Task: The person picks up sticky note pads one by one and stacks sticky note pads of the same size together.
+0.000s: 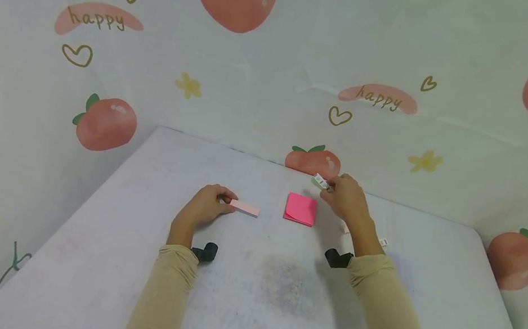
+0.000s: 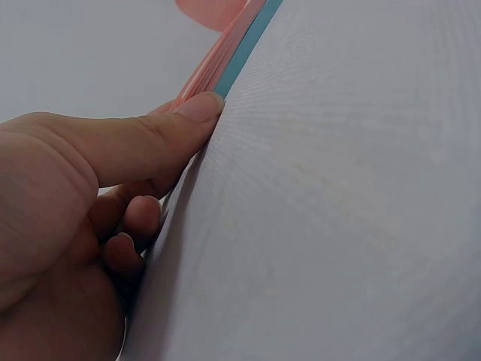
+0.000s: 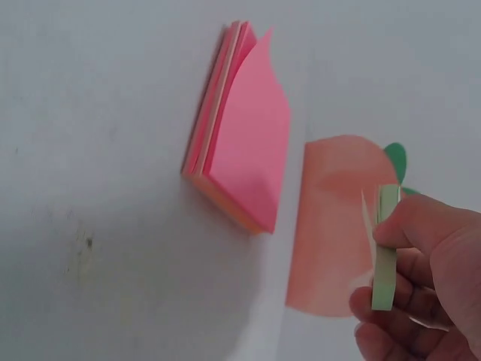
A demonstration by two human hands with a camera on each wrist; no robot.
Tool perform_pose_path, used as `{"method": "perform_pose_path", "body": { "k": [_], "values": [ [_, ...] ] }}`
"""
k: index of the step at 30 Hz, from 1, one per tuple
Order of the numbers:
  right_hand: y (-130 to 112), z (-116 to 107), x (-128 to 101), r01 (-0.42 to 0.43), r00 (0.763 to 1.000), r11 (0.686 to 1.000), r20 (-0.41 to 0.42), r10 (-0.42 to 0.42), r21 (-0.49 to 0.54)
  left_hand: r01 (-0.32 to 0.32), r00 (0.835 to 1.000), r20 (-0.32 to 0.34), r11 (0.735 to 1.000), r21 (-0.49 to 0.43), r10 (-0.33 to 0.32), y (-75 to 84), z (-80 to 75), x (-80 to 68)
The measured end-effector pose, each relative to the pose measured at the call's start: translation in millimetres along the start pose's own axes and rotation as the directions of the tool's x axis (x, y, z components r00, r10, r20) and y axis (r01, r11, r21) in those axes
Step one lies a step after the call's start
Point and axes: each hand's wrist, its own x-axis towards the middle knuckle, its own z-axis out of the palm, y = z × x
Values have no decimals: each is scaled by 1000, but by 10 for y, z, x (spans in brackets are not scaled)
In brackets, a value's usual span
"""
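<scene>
My left hand (image 1: 207, 204) pinches one end of a narrow pale pink sticky-note pad (image 1: 244, 207) at the tabletop. In the left wrist view the thumb presses on the pad (image 2: 214, 71), where a blue-green layer runs along its edge. Farther right, my right hand (image 1: 347, 198) holds a narrow pale green sticky-note pad (image 3: 385, 274) between thumb and fingers near the table's far edge. One thin leaf stands away from that pad. Between the hands lies a square stack of bright pink sticky notes (image 1: 300, 209), its top sheet curling up at one corner.
A small white piece with dark marks (image 1: 383, 242) and a pinkish piece (image 1: 345, 228) lie partly hidden behind the right forearm. Wall sheeting printed with fruit (image 1: 107, 125) rises behind and beside the white table (image 1: 234, 296). Black wrist cameras (image 1: 205, 251) sit at both cuffs.
</scene>
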Motion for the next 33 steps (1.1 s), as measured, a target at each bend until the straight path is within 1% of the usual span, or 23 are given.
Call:
{"method": "perform_pose_path", "body": {
  "k": [9, 14, 26, 33],
  "values": [
    [-205, -13, -63, 46, 998, 995, -53, -41, 91, -1, 1000, -2, 1000, -4, 1, -13, -2, 3],
    [-302, 3, -92, 76, 996, 986, -52, -68, 150, 1, 1000, -1, 1000, -8, -1, -2, -8, -6],
    [-592, 113, -145, 126, 992, 972, -40, -120, 200, 5, 1000, -5, 1000, -4, -5, -8, -14, 1],
    [-755, 180, -143, 184, 983, 964, -64, -174, 193, 1, 1000, -5, 1000, 5, -1, 0, -2, 1]
  ]
}}
